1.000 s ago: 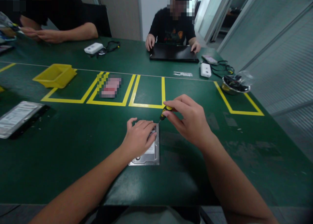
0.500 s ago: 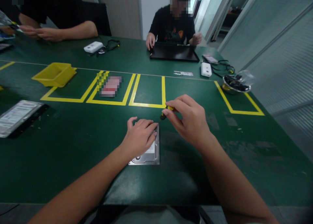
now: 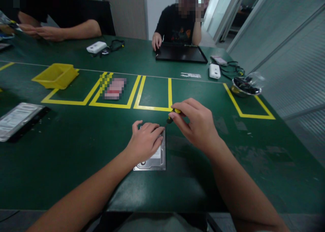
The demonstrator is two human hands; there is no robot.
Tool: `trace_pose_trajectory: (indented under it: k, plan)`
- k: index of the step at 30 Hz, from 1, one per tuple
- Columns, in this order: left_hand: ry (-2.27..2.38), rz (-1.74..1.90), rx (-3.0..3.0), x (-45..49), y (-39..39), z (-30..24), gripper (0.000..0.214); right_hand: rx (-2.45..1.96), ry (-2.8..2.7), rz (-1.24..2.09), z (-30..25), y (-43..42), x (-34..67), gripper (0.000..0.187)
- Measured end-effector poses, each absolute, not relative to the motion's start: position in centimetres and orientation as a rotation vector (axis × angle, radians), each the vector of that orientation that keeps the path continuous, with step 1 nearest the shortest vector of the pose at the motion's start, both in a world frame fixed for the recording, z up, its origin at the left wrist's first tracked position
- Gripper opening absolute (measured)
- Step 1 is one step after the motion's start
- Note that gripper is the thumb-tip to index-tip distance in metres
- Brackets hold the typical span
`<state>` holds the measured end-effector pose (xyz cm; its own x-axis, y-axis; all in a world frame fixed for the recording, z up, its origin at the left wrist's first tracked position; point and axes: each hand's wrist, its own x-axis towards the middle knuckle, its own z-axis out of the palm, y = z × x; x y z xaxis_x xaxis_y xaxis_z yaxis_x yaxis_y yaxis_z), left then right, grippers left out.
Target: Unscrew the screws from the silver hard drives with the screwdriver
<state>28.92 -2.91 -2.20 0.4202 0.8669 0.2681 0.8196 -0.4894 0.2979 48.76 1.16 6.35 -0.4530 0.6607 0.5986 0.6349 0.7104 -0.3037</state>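
A silver hard drive [image 3: 154, 162] with a white label lies flat on the green table in front of me. My left hand [image 3: 146, 139] rests across its upper part, fingers stretched out and lying flat, covering much of the label. A small yellow-and-black screwdriver [image 3: 170, 119] is pinched between the thumb and fingers of my right hand [image 3: 198, 123]. It slants down so that its thin tip is at the drive's upper right corner, close to my left fingertips. Whether the tip sits in a screw is too small to see.
Another hard drive [image 3: 19, 118] lies at the left. Beyond are a yellow bin [image 3: 56, 77], yellow tape outlines, a blurred pink item [image 3: 115, 89] and a metal bowl [image 3: 245, 90] of dark parts. Across the table, a person touches a black panel [image 3: 182, 53]; another sits at far left.
My hands, the screwdriver and the drive hold nearly the same place. The person opposite has raised one hand from the panel's side to their head.
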Motion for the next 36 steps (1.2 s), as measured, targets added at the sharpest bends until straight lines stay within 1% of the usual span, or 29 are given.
trace_pose_trajectory:
  k: [4, 17, 36]
  plan:
    - [1.513, 0.597, 2.536, 28.95, -2.92, -2.17, 0.029, -0.973, -2.173, 0.05, 6.29, 1.2, 48.84, 0.019]
    - [1.518, 0.591, 2.536, 28.97, -2.91, -2.18, 0.028, -0.888, -2.194, 0.099, 6.53, 1.1, 48.83, 0.025]
    - [1.512, 0.578, 2.534, 28.92, -2.79, -2.29, 0.029, -0.849, -2.212, 0.153, 6.62, 1.06, 48.93, 0.026]
